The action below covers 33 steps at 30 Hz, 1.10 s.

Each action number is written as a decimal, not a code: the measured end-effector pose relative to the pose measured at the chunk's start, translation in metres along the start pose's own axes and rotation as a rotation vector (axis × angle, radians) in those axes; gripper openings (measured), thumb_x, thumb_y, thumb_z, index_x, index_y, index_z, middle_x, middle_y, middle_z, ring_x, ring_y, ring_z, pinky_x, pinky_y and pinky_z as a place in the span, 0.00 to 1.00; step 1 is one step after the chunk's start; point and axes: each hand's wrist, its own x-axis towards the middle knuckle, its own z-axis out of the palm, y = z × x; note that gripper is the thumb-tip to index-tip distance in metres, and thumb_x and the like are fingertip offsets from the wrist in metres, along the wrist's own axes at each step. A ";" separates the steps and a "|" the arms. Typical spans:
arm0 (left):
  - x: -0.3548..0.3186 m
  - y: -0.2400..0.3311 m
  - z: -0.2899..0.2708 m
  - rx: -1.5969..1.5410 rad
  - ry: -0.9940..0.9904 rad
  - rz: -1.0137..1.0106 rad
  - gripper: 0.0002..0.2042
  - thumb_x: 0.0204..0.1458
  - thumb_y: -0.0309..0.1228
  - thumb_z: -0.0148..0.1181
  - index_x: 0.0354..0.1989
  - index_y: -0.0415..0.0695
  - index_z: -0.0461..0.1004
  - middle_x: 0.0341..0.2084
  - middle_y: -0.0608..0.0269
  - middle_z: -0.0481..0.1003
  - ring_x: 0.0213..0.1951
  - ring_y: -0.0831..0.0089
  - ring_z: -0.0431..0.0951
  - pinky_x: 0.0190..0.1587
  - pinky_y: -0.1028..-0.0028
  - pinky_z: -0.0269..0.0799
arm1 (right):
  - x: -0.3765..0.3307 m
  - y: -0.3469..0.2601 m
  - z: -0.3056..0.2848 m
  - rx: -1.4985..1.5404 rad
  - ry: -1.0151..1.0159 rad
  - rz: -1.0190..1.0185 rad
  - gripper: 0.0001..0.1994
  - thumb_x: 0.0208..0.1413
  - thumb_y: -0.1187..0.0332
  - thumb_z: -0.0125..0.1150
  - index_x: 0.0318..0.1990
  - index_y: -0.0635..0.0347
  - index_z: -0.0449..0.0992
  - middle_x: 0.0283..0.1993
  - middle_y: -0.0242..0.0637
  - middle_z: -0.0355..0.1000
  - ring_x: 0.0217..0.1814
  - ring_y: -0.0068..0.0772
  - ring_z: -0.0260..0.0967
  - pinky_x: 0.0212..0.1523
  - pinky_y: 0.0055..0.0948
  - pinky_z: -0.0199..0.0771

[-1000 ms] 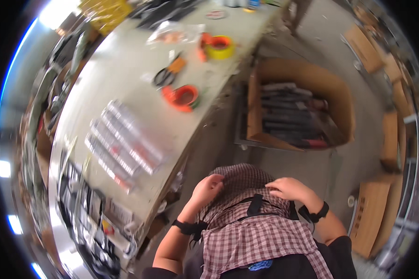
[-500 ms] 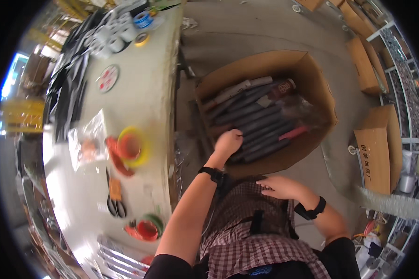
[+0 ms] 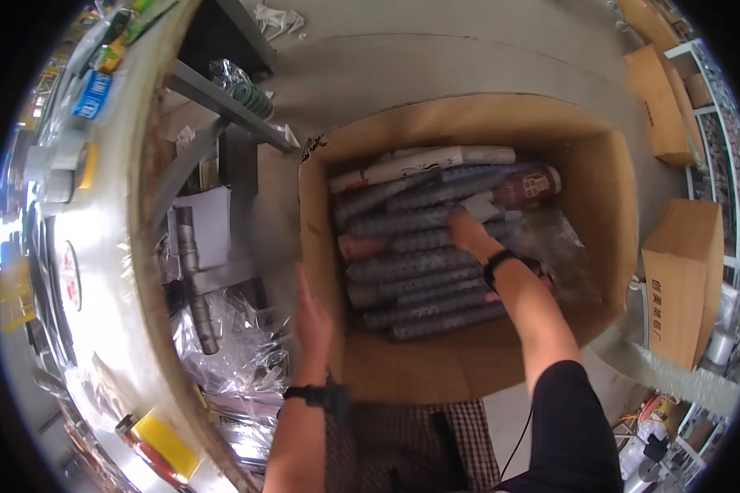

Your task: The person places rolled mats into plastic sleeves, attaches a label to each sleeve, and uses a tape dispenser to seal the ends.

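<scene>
Carton point(image 3: 684, 283): column of dark printed characters by lower left edge, clear. Box point(image 3: 444, 374): red roll point(image 3: 524, 189) near far right corner, pale block mark; white roll point(image 3: 432, 164) along far wall, print blurred. Surface point(image 3: 108, 255), far end: blue label point(image 3: 93, 94), pale lettering, unclear. Round tag point(image 3: 71, 275): red print, illegible.

Worktable point(image 3: 111, 271), pale top, along the left. On it: a blue-wrapped roll point(image 3: 93, 94); white rolls point(image 3: 57, 168), grouped, with a yellow tape roll point(image 3: 88, 166) beside them; one flat white disc point(image 3: 70, 275), red-marked; one yellow rectangular piece point(image 3: 166, 444), near end. Beneath: a grey metal brace point(image 3: 230, 107); a green coil point(image 3: 253, 100); a white sheet point(image 3: 205, 226); clear plastic film point(image 3: 230, 353), heaped. Grey floor point(image 3: 436, 66): crumpled white scrap point(image 3: 277, 20), far side. Right: two brown cartons point(image 3: 684, 283), one beyond the other, before a metal shelving rack point(image 3: 713, 140).
</scene>
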 end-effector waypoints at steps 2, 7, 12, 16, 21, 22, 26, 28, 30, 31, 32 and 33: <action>0.009 -0.016 -0.012 0.048 0.058 0.125 0.34 0.49 0.18 0.43 0.65 0.47 0.39 0.57 0.46 0.59 0.54 0.50 0.64 0.53 0.64 0.64 | 0.064 -0.003 -0.005 0.090 0.231 0.064 0.16 0.46 0.72 0.55 0.46 0.63 0.70 0.55 0.46 0.61 0.57 0.46 0.58 0.50 0.40 0.66; 0.014 -0.011 -0.002 0.093 0.147 0.189 0.33 0.49 0.19 0.43 0.65 0.46 0.41 0.57 0.46 0.59 0.55 0.52 0.64 0.53 0.67 0.63 | 0.149 -0.005 -0.013 -0.112 0.763 0.122 0.22 0.48 0.71 0.55 0.53 0.61 0.64 0.56 0.42 0.60 0.58 0.42 0.57 0.59 0.38 0.56; 0.021 -0.018 0.005 0.082 0.214 0.156 0.28 0.51 0.23 0.45 0.63 0.43 0.49 0.52 0.47 0.65 0.47 0.50 0.70 0.45 0.63 0.68 | 0.174 0.013 -0.013 -0.254 0.597 0.294 0.22 0.50 0.67 0.55 0.54 0.57 0.64 0.54 0.41 0.61 0.57 0.40 0.57 0.57 0.38 0.60; 0.018 -0.011 -0.002 0.159 0.256 0.173 0.27 0.50 0.24 0.46 0.62 0.41 0.51 0.52 0.44 0.64 0.51 0.49 0.66 0.50 0.61 0.64 | 0.144 -0.012 -0.019 0.024 0.331 0.230 0.26 0.36 0.66 0.65 0.47 0.58 0.67 0.47 0.44 0.64 0.51 0.42 0.62 0.45 0.41 0.70; 0.021 -0.005 0.006 0.356 0.333 0.346 0.28 0.49 0.25 0.48 0.61 0.41 0.52 0.55 0.45 0.60 0.54 0.47 0.62 0.54 0.57 0.58 | 0.039 -0.016 -0.008 0.908 -0.190 0.039 0.35 0.30 0.61 0.69 0.50 0.63 0.64 0.46 0.51 0.69 0.46 0.47 0.68 0.45 0.37 0.69; 0.020 -0.006 0.005 0.395 0.334 0.346 0.28 0.49 0.25 0.48 0.61 0.41 0.52 0.56 0.45 0.59 0.54 0.47 0.61 0.54 0.56 0.58 | 0.015 -0.020 0.004 1.050 -0.228 0.089 0.36 0.31 0.61 0.69 0.52 0.64 0.62 0.48 0.51 0.68 0.47 0.45 0.68 0.46 0.34 0.68; 0.014 -0.013 -0.004 0.426 0.332 0.316 0.29 0.48 0.25 0.49 0.61 0.41 0.51 0.55 0.45 0.59 0.54 0.47 0.62 0.54 0.57 0.58 | -0.089 -0.061 0.002 1.623 -0.357 0.172 0.33 0.37 0.67 0.67 0.53 0.65 0.59 0.46 0.44 0.67 0.49 0.34 0.64 0.50 0.28 0.63; 0.014 -0.017 -0.003 0.408 0.317 0.300 0.29 0.48 0.25 0.49 0.61 0.41 0.51 0.54 0.45 0.60 0.53 0.48 0.62 0.54 0.57 0.59 | -0.129 -0.076 0.015 1.815 -0.390 0.237 0.31 0.40 0.70 0.65 0.53 0.65 0.58 0.45 0.40 0.66 0.48 0.30 0.62 0.50 0.28 0.63; 0.011 -0.024 -0.005 0.402 0.314 0.280 0.29 0.47 0.24 0.49 0.61 0.41 0.52 0.53 0.45 0.61 0.52 0.48 0.63 0.53 0.58 0.59 | -0.165 -0.094 0.012 1.900 -0.404 0.214 0.30 0.41 0.71 0.64 0.53 0.65 0.58 0.45 0.37 0.65 0.47 0.29 0.62 0.50 0.28 0.62; 0.011 -0.026 -0.005 0.402 0.310 0.261 0.29 0.47 0.24 0.49 0.61 0.41 0.52 0.52 0.45 0.63 0.51 0.48 0.64 0.53 0.58 0.60 | -0.184 -0.102 0.013 1.929 -0.393 0.220 0.30 0.41 0.70 0.64 0.53 0.66 0.58 0.44 0.37 0.66 0.46 0.28 0.63 0.49 0.28 0.63; 0.011 -0.026 -0.006 0.402 0.308 0.241 0.29 0.47 0.23 0.49 0.61 0.41 0.52 0.51 0.45 0.64 0.51 0.48 0.65 0.52 0.58 0.60 | -0.198 -0.107 0.010 1.957 -0.382 0.223 0.30 0.42 0.69 0.65 0.53 0.67 0.59 0.43 0.37 0.67 0.45 0.28 0.63 0.48 0.27 0.64; 0.009 -0.027 -0.006 0.407 0.311 0.233 0.29 0.47 0.23 0.49 0.61 0.41 0.52 0.51 0.45 0.64 0.51 0.48 0.65 0.52 0.58 0.60 | -0.212 -0.111 0.005 1.956 -0.390 0.217 0.30 0.42 0.69 0.65 0.53 0.67 0.59 0.43 0.37 0.67 0.45 0.28 0.63 0.48 0.27 0.64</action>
